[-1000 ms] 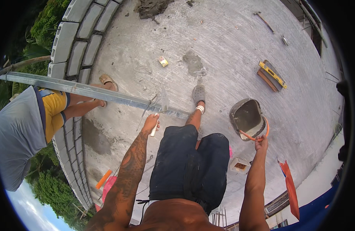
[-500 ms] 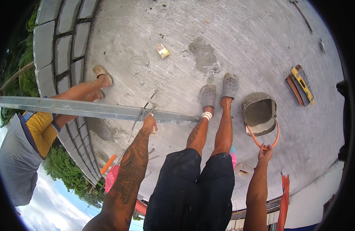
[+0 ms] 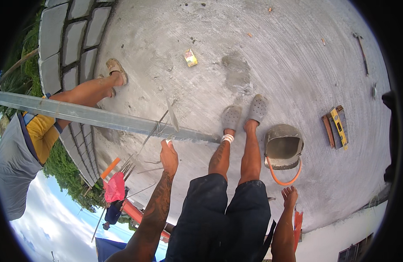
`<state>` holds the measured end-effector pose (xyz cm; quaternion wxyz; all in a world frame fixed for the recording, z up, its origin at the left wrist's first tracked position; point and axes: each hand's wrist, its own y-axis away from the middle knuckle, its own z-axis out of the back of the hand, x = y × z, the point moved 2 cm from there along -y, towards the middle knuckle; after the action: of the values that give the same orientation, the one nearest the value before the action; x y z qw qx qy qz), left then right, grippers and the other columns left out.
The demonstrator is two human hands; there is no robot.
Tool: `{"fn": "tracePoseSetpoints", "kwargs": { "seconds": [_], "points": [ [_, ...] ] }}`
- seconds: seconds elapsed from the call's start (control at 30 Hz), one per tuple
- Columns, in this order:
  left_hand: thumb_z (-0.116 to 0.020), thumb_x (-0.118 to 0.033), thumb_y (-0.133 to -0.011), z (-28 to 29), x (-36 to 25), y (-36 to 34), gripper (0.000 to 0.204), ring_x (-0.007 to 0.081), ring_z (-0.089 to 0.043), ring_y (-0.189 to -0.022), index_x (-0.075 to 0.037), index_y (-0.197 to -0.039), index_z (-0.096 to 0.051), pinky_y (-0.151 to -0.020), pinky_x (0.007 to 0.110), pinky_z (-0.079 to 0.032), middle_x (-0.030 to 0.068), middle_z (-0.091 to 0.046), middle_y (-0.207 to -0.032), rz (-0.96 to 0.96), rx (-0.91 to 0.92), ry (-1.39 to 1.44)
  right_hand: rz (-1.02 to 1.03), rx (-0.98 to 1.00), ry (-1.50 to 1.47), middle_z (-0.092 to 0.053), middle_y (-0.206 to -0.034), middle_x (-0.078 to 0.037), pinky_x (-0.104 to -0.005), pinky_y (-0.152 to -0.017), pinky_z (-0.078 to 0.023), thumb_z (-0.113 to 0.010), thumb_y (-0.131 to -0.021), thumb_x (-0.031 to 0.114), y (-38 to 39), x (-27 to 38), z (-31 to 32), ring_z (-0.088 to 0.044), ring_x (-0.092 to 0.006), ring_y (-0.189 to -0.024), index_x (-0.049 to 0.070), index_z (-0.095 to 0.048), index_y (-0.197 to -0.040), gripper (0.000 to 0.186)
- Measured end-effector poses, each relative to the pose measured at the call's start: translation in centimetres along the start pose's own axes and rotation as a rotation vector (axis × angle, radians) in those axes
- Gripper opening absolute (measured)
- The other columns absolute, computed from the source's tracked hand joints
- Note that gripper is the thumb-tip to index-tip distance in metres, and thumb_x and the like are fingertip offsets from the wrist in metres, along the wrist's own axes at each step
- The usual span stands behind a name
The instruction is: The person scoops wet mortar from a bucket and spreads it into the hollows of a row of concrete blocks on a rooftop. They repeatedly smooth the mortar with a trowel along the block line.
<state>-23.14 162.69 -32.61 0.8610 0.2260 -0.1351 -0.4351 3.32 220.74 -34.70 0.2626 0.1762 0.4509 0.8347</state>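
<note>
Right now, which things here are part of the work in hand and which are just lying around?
In hand:
left hand on the long metal straightedge
trowel by that hand
right hand open above the orange-handled bucket

Lying about:
yellow spirit level
hammer
small yellow packet

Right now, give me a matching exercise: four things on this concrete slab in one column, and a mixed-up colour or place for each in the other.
1. bucket
2. spirit level
3. metal beam
4. small carton

a. long and grey, at the left hand
b. yellow, far right
c. orange handle, beside the feet
d. alone, ahead of the feet

Pairs: 1-c, 2-b, 3-a, 4-d
</note>
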Motion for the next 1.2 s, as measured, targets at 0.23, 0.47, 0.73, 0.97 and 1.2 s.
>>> {"fn": "tracePoseSetpoints", "kwargs": {
  "seconds": [0.23,0.47,0.73,0.97,1.2],
  "points": [
    [-0.037,-0.039,-0.103,-2.3,1.1,-1.7,0.038,0.0510,-0.065,-0.089,-0.003,-0.112,-0.048,-0.078,0.058,-0.051,0.0310,-0.067,-0.092,0.274,0.222,-0.186,0.000,0.067,0.151,-0.058,-0.119,-0.022,-0.0430,-0.081,-0.057,-0.054,-0.096,0.032,3.1,4.3,2.3,-0.064,-0.0326,-0.101,0.001,-0.049,-0.130,0.046],
    [-0.042,-0.039,-0.102,-0.1,-0.3,-1.0,0.036,0.0482,-0.066,-0.089,-0.006,-0.111,-0.047,-0.078,0.056,-0.052,0.0299,-0.067,-0.091,0.339,0.205,-0.200,0.157,0.162,0.203,-0.062,-0.107,-0.018,-0.0403,-0.074,-0.058,-0.058,-0.094,0.034,4.9,12.0,-0.5,-0.066,-0.0291,-0.092,0.003,-0.052,-0.121,0.041],
    [-0.042,-0.042,-0.101,0.3,-3.9,-6.3,0.046,0.0490,-0.064,-0.097,0.000,-0.114,-0.054,-0.084,0.056,-0.050,0.0310,-0.066,-0.098,0.322,0.109,0.056,0.382,0.022,0.293,-0.065,-0.087,-0.014,-0.0350,-0.059,-0.058,-0.059,-0.094,0.029,10.3,23.1,-3.7,-0.068,-0.0233,-0.075,0.000,-0.058,-0.107,0.032],
    [-0.057,-0.030,-0.097,10.3,-25.2,-9.8,0.035,0.0433,-0.065,-0.092,0.002,-0.111,-0.057,-0.078,0.048,-0.049,0.0261,-0.067,-0.097,-0.048,0.096,0.572,0.610,0.387,0.342,-0.067,-0.093,-0.014,-0.0326,-0.068,-0.057,-0.056,-0.095,0.027,22.9,34.2,-26.1,-0.068,-0.0212,-0.083,-0.005,-0.064,-0.104,0.034],
    [-0.055,-0.017,-0.097,20.5,-44.3,-8.2,0.029,0.0379,-0.057,-0.107,0.001,-0.119,-0.061,-0.091,0.043,-0.046,0.0219,-0.058,-0.114,-0.482,0.092,0.876,0.619,0.721,0.273,-0.067,-0.092,-0.013,-0.0332,-0.077,-0.056,-0.054,-0.101,0.036,35.0,41.2,-44.7,-0.068,-0.0230,-0.089,-0.002,-0.061,-0.105,0.039]
  ]
}}
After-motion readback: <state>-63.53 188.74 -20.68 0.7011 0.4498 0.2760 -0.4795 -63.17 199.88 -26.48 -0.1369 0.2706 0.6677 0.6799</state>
